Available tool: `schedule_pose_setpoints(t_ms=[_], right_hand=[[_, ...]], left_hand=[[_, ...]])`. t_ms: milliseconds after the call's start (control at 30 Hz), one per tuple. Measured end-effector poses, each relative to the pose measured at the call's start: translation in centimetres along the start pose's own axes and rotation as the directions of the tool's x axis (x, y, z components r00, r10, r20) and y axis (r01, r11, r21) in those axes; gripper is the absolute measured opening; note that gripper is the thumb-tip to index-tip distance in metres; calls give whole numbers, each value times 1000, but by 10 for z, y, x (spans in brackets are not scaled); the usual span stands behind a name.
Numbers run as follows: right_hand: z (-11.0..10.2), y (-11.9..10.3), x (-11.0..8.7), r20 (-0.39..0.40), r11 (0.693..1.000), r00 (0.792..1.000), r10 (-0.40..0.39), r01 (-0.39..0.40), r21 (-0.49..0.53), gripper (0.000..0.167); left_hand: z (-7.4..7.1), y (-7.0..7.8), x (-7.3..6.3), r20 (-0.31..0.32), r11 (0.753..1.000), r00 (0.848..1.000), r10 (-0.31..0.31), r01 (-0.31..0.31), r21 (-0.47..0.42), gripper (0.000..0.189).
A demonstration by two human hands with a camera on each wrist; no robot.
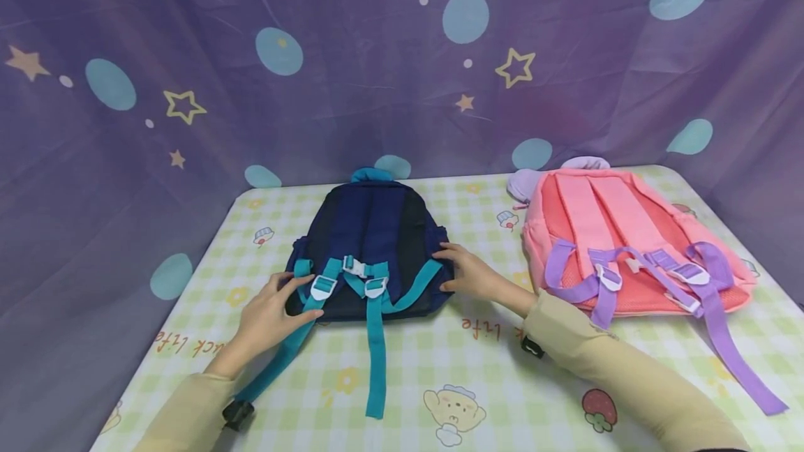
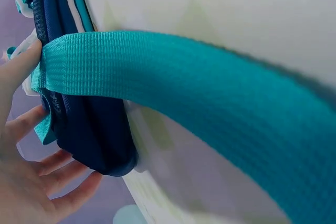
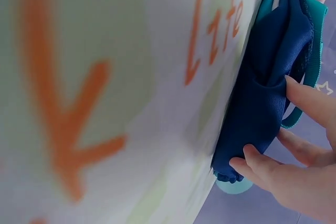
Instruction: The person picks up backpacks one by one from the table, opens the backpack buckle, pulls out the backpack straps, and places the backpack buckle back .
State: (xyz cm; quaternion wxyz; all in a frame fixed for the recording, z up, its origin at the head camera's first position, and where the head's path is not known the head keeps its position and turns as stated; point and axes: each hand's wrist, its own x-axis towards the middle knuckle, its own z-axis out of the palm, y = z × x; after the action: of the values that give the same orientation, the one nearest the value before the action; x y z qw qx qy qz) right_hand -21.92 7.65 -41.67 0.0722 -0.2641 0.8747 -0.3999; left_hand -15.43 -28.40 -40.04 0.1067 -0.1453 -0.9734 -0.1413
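A navy blue backpack (image 1: 358,222) lies with its shoulder straps and dark back panel facing up. Teal webbing straps (image 1: 375,361) with white plastic buckles (image 1: 354,267) cross its lower part. My left hand (image 1: 271,316) is at its lower left corner, thumb by a strap adjuster and fingers spread along the side. In the left wrist view those fingers (image 2: 73,195) look nearly straight against the navy fabric (image 2: 100,129). At the right side my right hand (image 1: 467,272) touches the side pocket with spread fingers, seen too in the right wrist view on the bag's flank (image 3: 252,108).
A pink backpack (image 1: 612,215) with purple straps (image 1: 731,354) lies to the right, also back side up. Both bags are on a green-and-white checked tablecloth (image 1: 408,396) printed with cartoons. Behind and beside the table hangs a purple curtain (image 1: 377,89) with stars.
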Motion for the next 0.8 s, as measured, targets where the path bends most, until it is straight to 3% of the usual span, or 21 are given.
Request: schedule_pose_setpoints(t_ms=[367, 800], right_hand=[[-14, 15, -17, -31, 999, 999, -40, 41, 11, 53], [-33, 26, -35, -40, 997, 998, -57, 55, -58, 53]], left_hand=[[7, 15, 4, 21, 998, 998, 53, -52, -43, 64], [15, 33, 9, 59, 992, 993, 102, -97, -84, 65]])
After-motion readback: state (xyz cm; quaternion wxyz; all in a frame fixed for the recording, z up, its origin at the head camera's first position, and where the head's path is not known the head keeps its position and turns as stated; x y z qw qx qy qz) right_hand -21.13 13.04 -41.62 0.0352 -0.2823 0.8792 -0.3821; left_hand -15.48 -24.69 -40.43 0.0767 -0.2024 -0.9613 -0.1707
